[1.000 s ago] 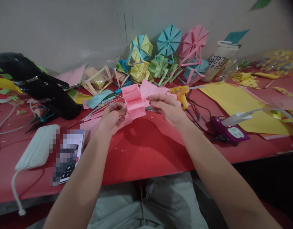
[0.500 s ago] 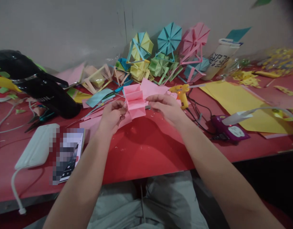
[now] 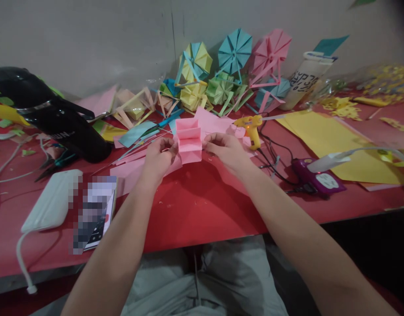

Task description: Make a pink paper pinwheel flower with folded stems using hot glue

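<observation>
A pleated pink folded paper [image 3: 189, 139] is held up above the red table, its creases running crosswise. On its left edge the fingers of my left hand [image 3: 162, 156] are closed in a pinch. At the opposite edge, my right hand [image 3: 223, 147] pinches the paper between thumb and fingers. Flat pink paper sheets [image 3: 211, 120] lie behind it, and more pink paper [image 3: 132, 173] lies under my left hand. A yellow hot glue gun [image 3: 251, 129] with a small lit light rests just beyond my right hand.
Folded paper wheels [image 3: 235, 52] in several colours lean on the wall. A black bottle [image 3: 60, 118], white power bank [image 3: 53, 199] and phone [image 3: 98, 215] are at left. A purple power strip [image 3: 317, 177], cables, yellow sheets [image 3: 323, 140] and a white cup [image 3: 304, 81] stand right.
My right hand has moved in to the paper's right edge and now pinches it. The folded paper has shifted slightly right, with my left hand still on it.
</observation>
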Available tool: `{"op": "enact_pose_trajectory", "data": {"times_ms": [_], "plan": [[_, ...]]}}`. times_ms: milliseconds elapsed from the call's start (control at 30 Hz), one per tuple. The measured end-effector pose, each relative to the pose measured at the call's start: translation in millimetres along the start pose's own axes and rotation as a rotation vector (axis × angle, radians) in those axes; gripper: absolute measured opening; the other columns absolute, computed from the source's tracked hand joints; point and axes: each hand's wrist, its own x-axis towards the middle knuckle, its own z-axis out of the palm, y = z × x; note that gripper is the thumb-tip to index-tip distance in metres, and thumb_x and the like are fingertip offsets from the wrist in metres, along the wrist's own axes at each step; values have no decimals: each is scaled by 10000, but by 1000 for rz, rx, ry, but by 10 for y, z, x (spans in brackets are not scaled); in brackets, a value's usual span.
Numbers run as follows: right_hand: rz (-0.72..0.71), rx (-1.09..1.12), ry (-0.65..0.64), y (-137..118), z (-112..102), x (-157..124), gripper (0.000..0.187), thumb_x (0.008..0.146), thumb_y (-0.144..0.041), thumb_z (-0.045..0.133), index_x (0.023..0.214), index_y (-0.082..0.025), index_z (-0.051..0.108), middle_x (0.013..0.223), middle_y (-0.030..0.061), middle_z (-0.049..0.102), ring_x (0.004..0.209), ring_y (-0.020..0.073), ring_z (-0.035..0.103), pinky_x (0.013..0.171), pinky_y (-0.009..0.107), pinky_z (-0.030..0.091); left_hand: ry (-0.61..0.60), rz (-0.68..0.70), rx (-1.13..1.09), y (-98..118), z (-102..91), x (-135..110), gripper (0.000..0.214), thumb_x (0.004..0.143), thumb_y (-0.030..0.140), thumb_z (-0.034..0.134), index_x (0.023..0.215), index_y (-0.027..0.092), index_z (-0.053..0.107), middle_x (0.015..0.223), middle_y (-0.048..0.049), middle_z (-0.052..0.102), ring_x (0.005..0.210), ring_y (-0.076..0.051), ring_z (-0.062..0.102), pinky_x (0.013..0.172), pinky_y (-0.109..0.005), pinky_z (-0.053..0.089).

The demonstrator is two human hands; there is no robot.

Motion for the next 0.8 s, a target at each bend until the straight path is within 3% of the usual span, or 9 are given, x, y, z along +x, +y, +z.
{"op": "enact_pose_trajectory", "data": {"times_ms": [167,300,433,533,667,800], "plan": [[31,81,17,15,13,3,272,635,-315,828,710,-190,599,641,-40,578,563,69,492,535,224,422,-99,-62,-69,24,-30,-1,180,732,78,701,628,161,579,543,27,515,465,-57,408,469,-201,300],[78,99,12,-2,30,-10,250,627,-278,808,708,-186,590,616,-48,560,538,61,482,520,215,394,-80,-81,-43,40,-27,8,193,758,79,681,635,167,561,555,33,505,476,-65,403,478,-207,308],[94,63,38,-19,39,-20,171,661,-209,755,693,-179,590,602,-46,554,536,61,491,535,215,400,6,121,212,-5,-32,37,198,767,66,661,651,179,548,590,34,513,512,-90,423,522,-246,338],[115,43,58,-17,36,-21,124,676,-158,706,687,-180,584,594,-47,551,531,63,491,541,217,403,6,266,332,-65,-57,58,177,786,94,660,697,188,541,659,25,549,577,-106,473,579,-260,375],[131,11,47,22,13,-5,118,699,-183,688,701,-185,570,617,-37,556,553,75,502,561,233,427,-15,353,390,-105,-90,69,143,791,113,651,718,189,554,698,15,594,625,-117,523,620,-268,410],[52,-101,129,78,-19,31,193,721,-279,699,871,-195,611,798,12,630,672,123,569,617,282,485,66,425,456,-88,-104,51,123,753,104,683,714,183,597,736,12,628,653,-121,560,629,-269,434]]}}
